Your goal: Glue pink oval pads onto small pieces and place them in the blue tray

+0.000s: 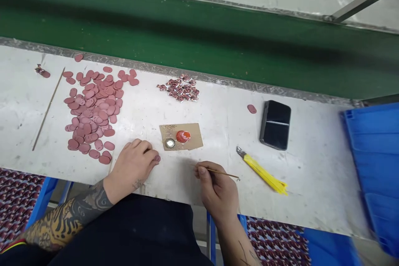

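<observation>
Dusty-pink ovals [90,110]: a loose heap at ten o'clock on the scuffed white tabletop [311,191], one stray oval [252,109] at two o'clock.
Left hand [132,170]: fingers [146,149] curled, pinching a single pink oval [157,158] at their tips.
Right hand [218,189]: fingers closed penlike on a thin wooden stick [222,173], its tip touching nothing.
Twelve o'clock: a cardboard scrap [195,135] carrying a glossy red-orange blob [183,136] and a round metal-rimmed cap [170,143].
Three o'clock: a yellow utility knife [263,173], just beyond the stick's tip.
Risk: a careless swing could drag the stick through the blob, smearing it — or catch the knife's metal end.
</observation>
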Available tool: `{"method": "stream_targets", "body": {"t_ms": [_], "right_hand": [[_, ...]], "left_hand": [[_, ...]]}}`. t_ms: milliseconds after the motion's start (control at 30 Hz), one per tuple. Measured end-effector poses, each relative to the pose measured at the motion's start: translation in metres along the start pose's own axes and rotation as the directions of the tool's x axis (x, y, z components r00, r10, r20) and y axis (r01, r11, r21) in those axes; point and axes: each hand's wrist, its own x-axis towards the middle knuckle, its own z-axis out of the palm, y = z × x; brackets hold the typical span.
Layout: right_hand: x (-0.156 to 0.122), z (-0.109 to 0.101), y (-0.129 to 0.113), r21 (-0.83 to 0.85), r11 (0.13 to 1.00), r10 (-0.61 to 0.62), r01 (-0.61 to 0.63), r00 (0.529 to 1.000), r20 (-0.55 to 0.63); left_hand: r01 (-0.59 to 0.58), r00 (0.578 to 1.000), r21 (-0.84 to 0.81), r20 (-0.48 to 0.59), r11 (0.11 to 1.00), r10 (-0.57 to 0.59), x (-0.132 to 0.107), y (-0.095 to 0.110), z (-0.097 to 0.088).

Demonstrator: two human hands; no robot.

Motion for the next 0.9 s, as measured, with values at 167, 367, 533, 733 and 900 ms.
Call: {"method": "stream_targets", "body": {"t_ms": [167,367,533,733,900], "right_hand": [[0.02,0.024,-0.018,0.081,0.996,-0.035,0.042,0.996,-0.086],[0.04,0.051,-0.025,-0.004,0.973,-0.231,0.232,0.967,-0.108],[0.039,0.052,-0.023,-0.075,0.955,-0.293,0.288,0.954,-0.062],[0.039,0.052,-0.024,-0.101,0.948,-0.309,0.302,0.95,-0.054],[0.041,0.052,-0.025,-0.097,0.955,-0.285,0.279,0.957,-0.06]], "left_hand": [[-0.067,0.997,-0.016,0.036,0.998,0.068,0.002,0.005,0.002],[-0.083,0.996,-0.093,-0.023,0.992,0.081,-0.005,0.01,0.013],[-0.096,0.995,-0.145,-0.033,0.985,0.092,-0.004,0.009,0.013],[-0.1,0.995,-0.133,-0.018,0.986,0.098,-0.001,0.01,0.009],[-0.106,0.994,-0.123,-0.02,0.987,0.104,0.0,0.009,0.011]]}}
